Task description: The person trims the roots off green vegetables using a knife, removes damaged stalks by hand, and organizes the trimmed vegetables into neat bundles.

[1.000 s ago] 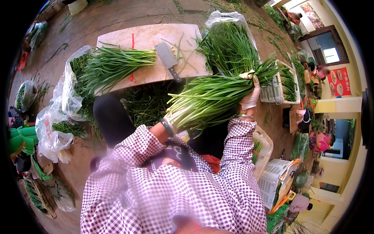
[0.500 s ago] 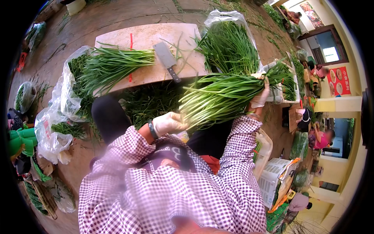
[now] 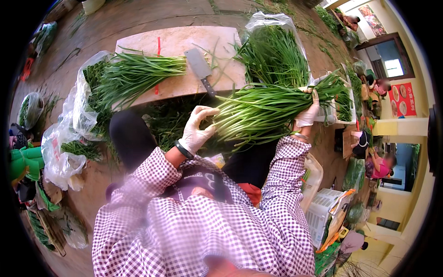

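My right hand [image 3: 310, 111], in a thin white glove, grips a thick bunch of garlic chives [image 3: 263, 111] near its leafy end. The pale stem ends point left across my lap. My left hand [image 3: 198, 127], gloved too, is at those stem ends with thumb and fingers spread apart; its fingertips reach the outermost stems. On the pale board [image 3: 194, 37] ahead lies another bunch of chives [image 3: 138, 74], with a red strip [image 3: 158, 46] running under it. Beside that bunch rests a cleaver [image 3: 198, 64], its dark handle toward me.
A plastic-lined heap of chives [image 3: 274, 55] stands right of the board. Clear plastic bags [image 3: 69, 129] lie at the left, and loose green trimmings [image 3: 180, 111] lie below the board. White crates [image 3: 319, 212] stand at my right. Other people [image 3: 380, 164] are along the right wall.
My left hand has risen from under the stem ends and its fingers have spread. The bunch stays in my right hand, its stem ends slightly higher. The view has shifted a little.
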Tool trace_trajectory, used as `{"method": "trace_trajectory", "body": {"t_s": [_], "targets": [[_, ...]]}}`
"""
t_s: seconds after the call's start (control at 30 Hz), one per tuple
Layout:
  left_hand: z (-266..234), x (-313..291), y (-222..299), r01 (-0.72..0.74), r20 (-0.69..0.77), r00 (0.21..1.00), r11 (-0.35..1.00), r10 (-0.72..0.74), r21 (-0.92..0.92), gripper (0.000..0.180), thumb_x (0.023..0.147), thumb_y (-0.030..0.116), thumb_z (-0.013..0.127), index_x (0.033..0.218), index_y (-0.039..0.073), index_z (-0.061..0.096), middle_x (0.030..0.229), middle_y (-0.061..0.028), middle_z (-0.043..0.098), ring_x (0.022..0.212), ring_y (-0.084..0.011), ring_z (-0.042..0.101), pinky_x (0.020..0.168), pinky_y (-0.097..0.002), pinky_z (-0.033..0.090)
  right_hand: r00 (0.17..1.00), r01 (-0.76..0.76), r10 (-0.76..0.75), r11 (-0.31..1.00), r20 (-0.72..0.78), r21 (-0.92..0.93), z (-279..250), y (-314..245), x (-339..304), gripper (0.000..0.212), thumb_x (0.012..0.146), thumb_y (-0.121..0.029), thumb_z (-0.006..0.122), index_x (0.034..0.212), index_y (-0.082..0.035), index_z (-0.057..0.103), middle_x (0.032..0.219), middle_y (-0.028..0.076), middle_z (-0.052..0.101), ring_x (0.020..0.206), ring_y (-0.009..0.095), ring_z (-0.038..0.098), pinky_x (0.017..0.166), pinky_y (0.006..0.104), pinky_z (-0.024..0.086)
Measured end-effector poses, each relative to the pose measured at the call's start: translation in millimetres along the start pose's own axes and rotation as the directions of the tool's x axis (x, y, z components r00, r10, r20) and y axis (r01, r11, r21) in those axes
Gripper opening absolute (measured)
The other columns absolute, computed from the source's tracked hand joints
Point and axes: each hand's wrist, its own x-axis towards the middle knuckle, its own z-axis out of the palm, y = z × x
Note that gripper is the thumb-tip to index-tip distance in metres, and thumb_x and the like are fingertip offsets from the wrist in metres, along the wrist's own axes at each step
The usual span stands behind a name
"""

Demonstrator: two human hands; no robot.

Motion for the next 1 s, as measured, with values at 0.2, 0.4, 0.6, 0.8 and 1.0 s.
{"method": "trace_trajectory", "body": {"t_s": [0.2, 0.4, 0.6, 0.8, 1.0], "targets": [[7, 24, -12, -0.304, 0.023, 0.950, 0.904, 0.312, 0.301, 0.027, 0.068, 0.003, 0.071, 0.094, 0.008, 0.071, 0.085, -0.0077, 0.053, 0.082, -0.0206, 0.051, 0.071, -0.0298, 0.043, 0.997, -0.060, 0.059, 0.998, 0.053, 0.011, 12, 21, 1, 0.017, 0.088, -0.019, 0.057, 0.080, -0.004, 0.058, 0.080, 0.006, 0.057, 0.080, 0.019, 0.052, 0.081, 0.0319, 0.045], [8, 35, -17, 0.217, 0.037, 0.975, 0.976, -0.218, 0.032, 0.014, 0.064, 0.003, 0.071, 0.077, 0.006, 0.066, 0.075, -0.0059, 0.052, 0.073, -0.0180, 0.048, 0.063, -0.0299, 0.039, 0.997, -0.042, 0.044, 0.999, 0.064, -0.034, 22, 26, 0, 0.019, 0.088, -0.021, 0.058, 0.078, -0.005, 0.058, 0.078, 0.007, 0.058, 0.080, 0.021, 0.053, 0.082, 0.0338, 0.045], [-27, 19, -8, -0.455, 0.361, 0.889, 0.616, 0.280, 0.643, 0.011, 0.065, 0.012, 0.068, 0.076, 0.016, 0.067, 0.074, -0.0023, 0.054, 0.079, -0.0258, 0.052, 0.069, -0.0384, 0.041, 1.000, 0.031, -0.031, 0.999, 0.005, -0.024, 3, 0, 2, 0.018, 0.088, -0.018, 0.055, 0.079, -0.003, 0.057, 0.079, 0.007, 0.058, 0.077, 0.019, 0.053, 0.082, 0.0344, 0.045], [-31, -5, -22, -0.136, 0.323, 0.946, 0.858, -0.037, 0.495, 0.032, 0.063, 0.005, 0.073, 0.094, 0.014, 0.067, 0.080, -0.0061, 0.059, 0.079, -0.0269, 0.059, 0.071, -0.0350, 0.047, 0.998, 0.056, -0.056, 0.998, -0.003, -0.017, 0, -14, -4, 0.016, 0.089, -0.017, 0.053, 0.082, -0.004, 0.058, 0.079, 0.007, 0.060, 0.078, 0.020, 0.056, 0.083, 0.0346, 0.047], [2, -2, -32, 0.389, 0.130, 0.921, 0.843, -0.368, -0.371, 0.020, 0.078, 0.007, 0.074, 0.095, 0.003, 0.064, 0.079, 0.0041, 0.058, 0.068, -0.0056, 0.051, 0.064, -0.0213, 0.044, 0.992, 0.103, -0.112, 0.984, -0.059, -0.142, -9, -4, 4, 0.019, 0.089, -0.018, 0.053, 0.081, -0.002, 0.061, 0.081, 0.010, 0.064, 0.077, 0.022, 0.059, 0.082, 0.0370, 0.049]]}}
